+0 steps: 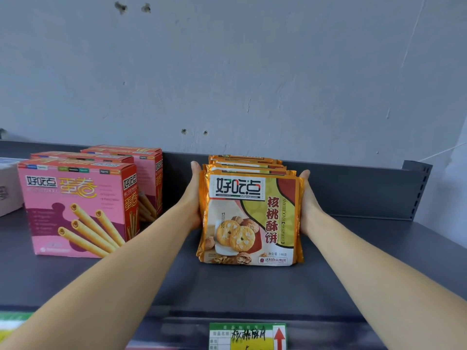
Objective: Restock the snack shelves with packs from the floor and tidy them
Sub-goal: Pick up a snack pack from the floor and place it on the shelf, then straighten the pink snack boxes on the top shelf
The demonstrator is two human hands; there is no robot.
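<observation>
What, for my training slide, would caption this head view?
Left hand and right hand flank a row of orange biscuit packs on a dark shelf beside pink boxes.

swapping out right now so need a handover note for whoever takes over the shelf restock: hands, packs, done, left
Left hand: open, flat against the left side of the row of orange foil walnut cookie packs.
Right hand: open, flat against the row's right side.
Packs: upright, one behind another, on the dark grey metal shelf, above the green and yellow price tag. Three pink cardboard egg roll boxes stand to their left.
Done: cookie row is on the shelf.
Left: square the row and let go. The floor is out of view, so remaining stock is unknown.
</observation>
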